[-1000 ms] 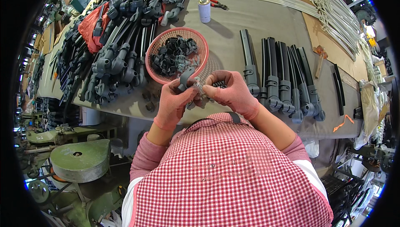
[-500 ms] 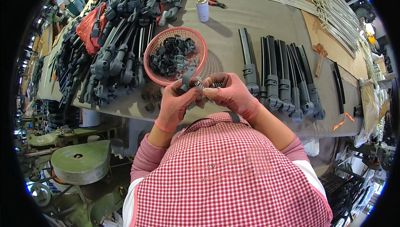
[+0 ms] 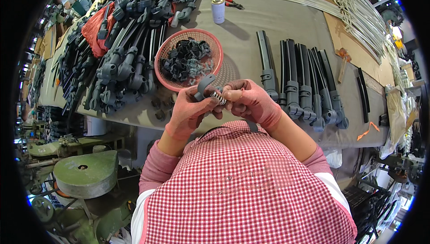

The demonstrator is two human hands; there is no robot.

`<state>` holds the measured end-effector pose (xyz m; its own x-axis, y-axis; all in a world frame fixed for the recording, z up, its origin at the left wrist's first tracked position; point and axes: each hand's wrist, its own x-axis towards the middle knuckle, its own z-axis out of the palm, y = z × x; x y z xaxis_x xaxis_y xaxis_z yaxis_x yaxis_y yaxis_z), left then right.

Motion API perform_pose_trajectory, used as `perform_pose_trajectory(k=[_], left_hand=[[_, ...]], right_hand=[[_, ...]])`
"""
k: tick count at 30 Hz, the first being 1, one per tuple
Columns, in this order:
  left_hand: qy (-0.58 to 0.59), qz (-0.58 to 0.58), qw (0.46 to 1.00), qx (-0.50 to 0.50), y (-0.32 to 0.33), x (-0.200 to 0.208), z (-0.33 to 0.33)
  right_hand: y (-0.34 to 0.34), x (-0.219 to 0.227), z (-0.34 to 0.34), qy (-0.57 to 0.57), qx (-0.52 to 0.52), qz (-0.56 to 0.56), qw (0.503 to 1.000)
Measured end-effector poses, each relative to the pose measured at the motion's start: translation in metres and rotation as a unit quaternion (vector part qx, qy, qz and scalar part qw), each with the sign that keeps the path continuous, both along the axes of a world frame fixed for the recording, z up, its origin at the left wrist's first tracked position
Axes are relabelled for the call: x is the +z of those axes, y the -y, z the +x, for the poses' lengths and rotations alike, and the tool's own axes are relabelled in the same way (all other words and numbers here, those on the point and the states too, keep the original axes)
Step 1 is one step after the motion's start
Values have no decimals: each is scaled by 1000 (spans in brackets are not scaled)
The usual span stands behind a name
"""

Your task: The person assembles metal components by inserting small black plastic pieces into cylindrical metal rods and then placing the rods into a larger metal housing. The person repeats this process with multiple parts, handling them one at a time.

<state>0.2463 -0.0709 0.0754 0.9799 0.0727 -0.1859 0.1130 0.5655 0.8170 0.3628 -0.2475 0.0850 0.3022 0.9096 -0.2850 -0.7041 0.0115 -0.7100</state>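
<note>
My left hand [image 3: 188, 113], gloved in pink, grips a curved dark grey clip [image 3: 205, 83], with a coil spring [image 3: 218, 98] by its thumb tip. At the spring's three o'clock sits my right hand [image 3: 251, 103], fingers curled close to the coil; I cannot tell whether they pinch it. Just beyond, at eleven o'clock, I see a pink basket [image 3: 219, 55] holding dark clips [image 3: 179, 60] and springs [image 3: 193, 68]. Heaped tubes [image 3: 121, 67] lie at ten, a row of jointed tubes [image 3: 292, 78] at three. Farther out, at twelve, stands a spray can [image 3: 218, 12] near red-handled pliers [image 3: 230, 3].

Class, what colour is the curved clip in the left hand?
Dark grey; the curved clip shows best in the head view.
</note>
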Motion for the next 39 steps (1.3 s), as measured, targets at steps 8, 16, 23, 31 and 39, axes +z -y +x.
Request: perform_pose_trajectory(k=[8, 16, 23, 31, 39], left_hand=[[-31, 74, 995, 61, 1, 2, 1], [-5, 120, 991, 50, -8, 2, -5], [-11, 82, 996, 42, -4, 7, -8], [-28, 130, 988, 73, 1, 9, -3], [-16, 37, 997, 69, 4, 16, -3]], right_hand=[[-2, 5, -9, 186, -21, -86, 978], [-1, 9, -9, 173, -19, -74, 982], [0, 11, -10, 33, -3, -34, 999], [-4, 13, -18, 253, -91, -68, 961], [3, 10, -7, -50, 9, 26, 998]])
